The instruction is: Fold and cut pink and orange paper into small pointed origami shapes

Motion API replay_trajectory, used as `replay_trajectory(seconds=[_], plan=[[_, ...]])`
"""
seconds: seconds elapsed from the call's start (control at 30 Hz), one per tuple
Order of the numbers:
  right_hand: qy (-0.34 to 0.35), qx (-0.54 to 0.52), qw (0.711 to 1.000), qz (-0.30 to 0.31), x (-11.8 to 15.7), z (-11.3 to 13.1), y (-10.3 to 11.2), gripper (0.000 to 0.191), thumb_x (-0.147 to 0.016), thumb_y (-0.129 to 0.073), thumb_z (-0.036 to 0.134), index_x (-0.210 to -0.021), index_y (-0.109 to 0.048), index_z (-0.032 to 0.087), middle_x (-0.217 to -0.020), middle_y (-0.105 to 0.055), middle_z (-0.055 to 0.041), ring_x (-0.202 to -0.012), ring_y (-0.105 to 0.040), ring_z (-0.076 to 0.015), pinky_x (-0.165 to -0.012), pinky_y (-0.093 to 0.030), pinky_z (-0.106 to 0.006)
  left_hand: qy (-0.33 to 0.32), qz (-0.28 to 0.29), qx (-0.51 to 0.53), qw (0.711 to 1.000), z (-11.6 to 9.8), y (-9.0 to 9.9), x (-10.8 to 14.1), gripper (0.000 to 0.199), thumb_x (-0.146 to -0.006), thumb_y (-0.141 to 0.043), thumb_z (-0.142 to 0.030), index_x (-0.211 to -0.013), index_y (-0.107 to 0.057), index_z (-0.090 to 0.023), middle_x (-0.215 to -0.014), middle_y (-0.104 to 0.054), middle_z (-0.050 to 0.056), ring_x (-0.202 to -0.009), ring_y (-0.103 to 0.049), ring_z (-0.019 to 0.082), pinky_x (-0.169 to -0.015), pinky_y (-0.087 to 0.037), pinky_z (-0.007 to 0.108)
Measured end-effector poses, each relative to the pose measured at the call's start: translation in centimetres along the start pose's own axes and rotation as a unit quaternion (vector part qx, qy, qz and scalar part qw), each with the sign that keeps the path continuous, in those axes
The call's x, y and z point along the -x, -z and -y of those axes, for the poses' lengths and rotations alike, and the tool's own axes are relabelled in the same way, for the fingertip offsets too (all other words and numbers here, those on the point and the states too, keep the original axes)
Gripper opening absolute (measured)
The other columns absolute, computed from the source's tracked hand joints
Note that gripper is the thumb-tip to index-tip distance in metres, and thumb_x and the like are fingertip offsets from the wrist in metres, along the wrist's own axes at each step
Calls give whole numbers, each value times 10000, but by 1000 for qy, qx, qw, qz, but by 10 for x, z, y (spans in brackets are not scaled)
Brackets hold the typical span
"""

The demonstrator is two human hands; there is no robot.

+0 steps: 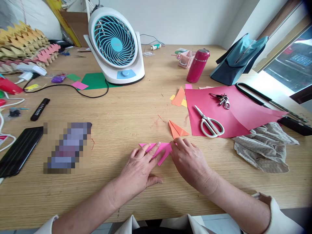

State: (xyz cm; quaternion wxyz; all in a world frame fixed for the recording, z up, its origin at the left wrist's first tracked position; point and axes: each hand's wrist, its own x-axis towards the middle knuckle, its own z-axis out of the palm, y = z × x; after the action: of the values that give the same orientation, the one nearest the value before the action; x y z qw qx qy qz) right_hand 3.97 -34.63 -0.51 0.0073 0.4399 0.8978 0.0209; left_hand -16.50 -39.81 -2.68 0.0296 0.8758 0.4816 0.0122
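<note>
A folded piece of pink paper (159,160) lies flat on the table in front of me. My left hand (140,164) rests on it with outstretched fingers, the thumb held apart on the wood. At the paper's right corner, the curled fingers of my right hand (190,161) close on its edge; the fingertips are partly hidden. Just beyond that hand sits a folded orange paper (177,130) with a pointed tip. White-handled scissors (211,123) lie to the right on a large red sheet (195,97).
Keys (224,101) lie on the red sheet, beside a crumpled grey cloth (265,149). A fan (115,45) stands at the back, with a pink bottle (198,66) and a teal bag (234,61) to its right. Left are a pixelated phone-like object (68,148) and a black device (20,151).
</note>
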Motion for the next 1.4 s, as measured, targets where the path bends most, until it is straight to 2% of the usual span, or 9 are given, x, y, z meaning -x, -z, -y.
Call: replay_trajectory(seconds=[0.17,0.33,0.43,0.53,0.7,0.93,1.07,1.3,1.4], plan=[[-27,-69,997,-32,-8,-14,-7,140,-965,-559,281,-907,-614,166,-976,-615,-104,-875,-584,-238,-709,-466,-340,-1,14,-14,1000,-1,1,0,847,-850,-457,-753,-1554,-308,-308,-1622,-333,73,-1387,-331,355,-1036,-302,489],[-72,-140,987,-38,-16,-22,-13,183,-930,-607,345,-880,-568,173,-947,-605,-89,-877,-590,-228,-768,-465,-323,22,6,-35,999,-9,-3,0,905,-818,-465,-791,-1532,-380,-242,-1607,-362,83,-1356,-354,372,-1028,-307,480],[-90,-177,980,-34,-18,-23,-12,185,-924,-608,354,-920,-564,174,-948,-618,-77,-867,-599,-213,-770,-460,-312,25,-27,-44,998,-11,-8,1,933,-819,-472,-787,-1529,-387,-188,-1591,-390,101,-1346,-371,380,-1014,-311,485],[-101,-217,971,-17,-21,-25,-8,201,-922,-616,373,-947,-591,175,-931,-630,-55,-836,-610,-184,-741,-447,-287,-9,-83,-55,995,-8,-14,2,916,-855,-472,-745,-1518,-392,-117,-1555,-443,126,-1376,-340,385,-1052,-264,500],[-99,-225,969,8,-24,-27,-5,326,-937,-594,467,-791,-651,180,-863,-633,-42,-749,-592,-148,-643,-377,-267,-23,-147,-51,988,-8,-21,5,848,-928,-383,-688,-1515,-374,-75,-1485,-524,161,-1358,-378,349,-1006,-298,459],[-81,-233,969,-4,-25,-21,-6,253,-919,-628,387,-775,-690,188,-833,-664,-28,-742,-593,-136,-629,-344,-253,-5,-144,-38,989,-8,-17,5,786,-939,-347,-689,-1443,-503,-106,-1444,-564,161,-1167,-505,322,-849,-373,410],[-88,-233,969,-4,-26,-22,-7,255,-948,-580,354,-783,-689,193,-846,-677,-29,-759,-603,-137,-624,-327,-256,-34,-154,-32,987,2,-15,-2,735,-954,-354,-658,-1418,-530,-116,-1442,-568,152,-1144,-524,315,-867,-391,406],[-89,-242,966,-7,-25,-23,-8,333,-990,-501,364,-739,-641,196,-840,-670,-18,-770,-594,-130,-617,-297,-269,-17,-136,-47,990,-2,-16,1,718,-978,-313,-614,-1512,-405,-143,-1496,-516,144,-1184,-514,379,-806,-392,474],[-89,-244,966,-9,-25,-23,-8,377,-1000,-486,423,-744,-646,197,-839,-671,-19,-764,-590,-130,-622,-303,-266,-16,-137,-42,990,-3,-18,3,736,-978,-292,-619,-1576,-272,-191,-1501,-511,131,-1241,-487,402,-871,-373,522]])
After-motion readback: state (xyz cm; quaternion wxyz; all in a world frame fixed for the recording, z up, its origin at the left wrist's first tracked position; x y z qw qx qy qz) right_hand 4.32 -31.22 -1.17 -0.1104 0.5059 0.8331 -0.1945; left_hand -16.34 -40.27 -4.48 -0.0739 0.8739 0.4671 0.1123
